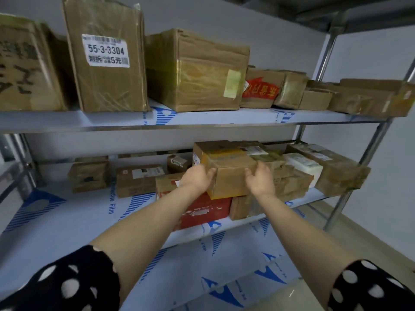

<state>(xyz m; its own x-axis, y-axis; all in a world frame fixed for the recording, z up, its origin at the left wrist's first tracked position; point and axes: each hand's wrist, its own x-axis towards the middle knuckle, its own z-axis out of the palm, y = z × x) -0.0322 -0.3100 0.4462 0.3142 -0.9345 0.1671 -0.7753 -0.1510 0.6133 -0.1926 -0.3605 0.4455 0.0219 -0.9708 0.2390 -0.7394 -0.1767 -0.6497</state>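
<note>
The cardboard box [231,178] is sitting on top of the red box [208,209], and I am clasping its sides with left grip [197,178] and right grip [260,181], the lift, I judge, not yet begun.

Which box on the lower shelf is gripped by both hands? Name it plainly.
The brown cardboard box directly above the red box, mid-shelf: the left hand and right hand grip its two sides; no other box there is gripped.

Your bare forearms extended forward — left grip [197,179] and right grip [261,181] level, palms facing inward, fingers curled.
</note>
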